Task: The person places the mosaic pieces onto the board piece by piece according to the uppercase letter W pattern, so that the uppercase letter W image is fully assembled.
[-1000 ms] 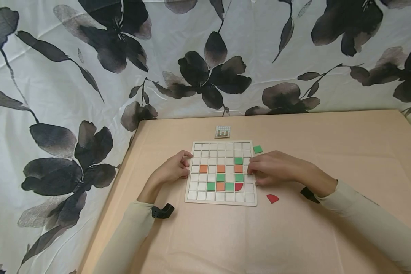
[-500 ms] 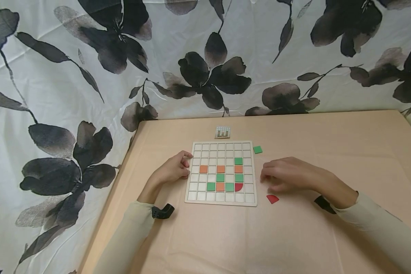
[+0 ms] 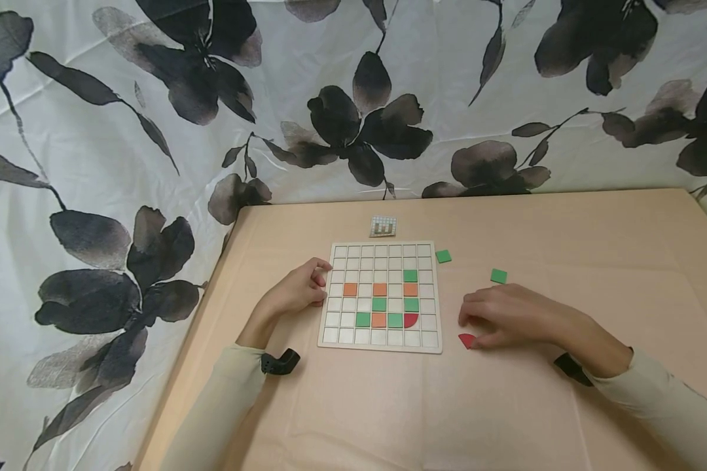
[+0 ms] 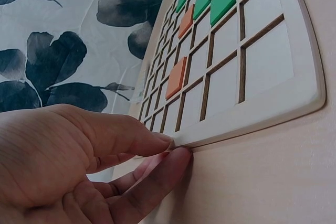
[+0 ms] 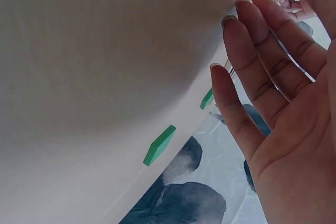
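My left hand (image 3: 296, 288) holds the left edge of the white grid board (image 3: 340, 337). In the left wrist view, thumb and finger tips meet the board's rim (image 4: 226, 135). Green and orange square tiles and a red rounded tile (image 3: 410, 320) sit in the board's cells. To the right of the board, my right hand (image 3: 515, 317) is over the table, its thumb at a loose red piece (image 3: 466, 341). Spread fingers with nothing between them show in the right wrist view. Beyond that hand lies a loose green tile (image 3: 498, 276); another green tile (image 3: 443, 256) lies by the board's upper right corner.
A small patterned card (image 3: 383, 227) lies behind the board. The light wooden tabletop (image 3: 377, 412) stretches around everything. Floral cloth (image 3: 306, 59) hangs along the back and left sides of the table.
My right hand has drawn back from the board's right edge to the loose red piece. A green tile has come into sight behind it. The left hand stays put.
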A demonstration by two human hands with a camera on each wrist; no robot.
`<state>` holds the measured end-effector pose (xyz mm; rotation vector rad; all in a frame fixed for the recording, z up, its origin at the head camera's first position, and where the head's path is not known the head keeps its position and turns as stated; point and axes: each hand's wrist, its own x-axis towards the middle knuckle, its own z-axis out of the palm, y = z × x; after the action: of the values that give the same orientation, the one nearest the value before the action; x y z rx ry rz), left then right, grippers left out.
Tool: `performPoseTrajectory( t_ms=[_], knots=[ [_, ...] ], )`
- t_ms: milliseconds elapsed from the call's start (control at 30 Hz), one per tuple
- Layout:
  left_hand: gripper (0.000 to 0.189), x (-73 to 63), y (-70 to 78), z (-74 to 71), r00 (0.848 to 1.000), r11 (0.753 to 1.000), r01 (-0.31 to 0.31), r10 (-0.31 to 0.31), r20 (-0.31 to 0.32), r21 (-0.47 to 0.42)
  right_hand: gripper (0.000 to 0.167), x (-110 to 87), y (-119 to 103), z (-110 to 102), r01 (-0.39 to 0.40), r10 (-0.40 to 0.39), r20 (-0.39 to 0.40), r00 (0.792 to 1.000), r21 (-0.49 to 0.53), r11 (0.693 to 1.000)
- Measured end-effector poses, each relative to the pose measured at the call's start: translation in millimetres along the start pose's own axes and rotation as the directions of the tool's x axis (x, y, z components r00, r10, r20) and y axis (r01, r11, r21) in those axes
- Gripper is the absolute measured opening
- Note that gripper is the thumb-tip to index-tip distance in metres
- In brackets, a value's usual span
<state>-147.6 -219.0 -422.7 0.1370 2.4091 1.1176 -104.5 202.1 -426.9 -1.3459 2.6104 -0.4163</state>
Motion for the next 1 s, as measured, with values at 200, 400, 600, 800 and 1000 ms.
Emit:
performPoseTrajectory(
  t_ms=[200, 400, 600, 800, 1000],
  knots=[
    [0.051, 0.1, -0.6, -0.3, 1.000, 1.000, -0.002, 0.002, -0.003, 0.009, 0.022, -0.4, -2.6, 3.7, 0.045, -0.045, -0.009, 0.999, 0.012, 0.999],
    [0.052, -0.2, -0.1, 0.1, 1.000, 1.000, -0.001, 0.001, -0.005, 0.010, 0.020, 0.1, -3.3, 5.8, 0.056, -0.056, -0.014, 0.998, 0.001, 0.998],
    [0.052, -1.3, 0.3, 0.1, 1.000, 1.000, -0.002, 0.002, -0.005, 0.013, 0.019, 0.5, -1.5, 6.5, 0.072, -0.071, -0.028, 0.997, 0.008, 0.997],
    [0.052, -0.8, -0.2, 0.8, 1.000, 1.000, 0.002, -0.002, 0.000, 0.002, 0.018, 0.6, 0.2, 4.2, 0.047, -0.047, -0.030, 0.998, 0.007, 0.999],
    [0.053, -1.6, 1.4, 0.8, 1.000, 1.000, 0.009, -0.009, -0.003, -0.009, 0.021, 3.4, -2.5, 5.8, 0.060, -0.060, -0.035, 0.998, 0.009, 0.998]
  ],
)
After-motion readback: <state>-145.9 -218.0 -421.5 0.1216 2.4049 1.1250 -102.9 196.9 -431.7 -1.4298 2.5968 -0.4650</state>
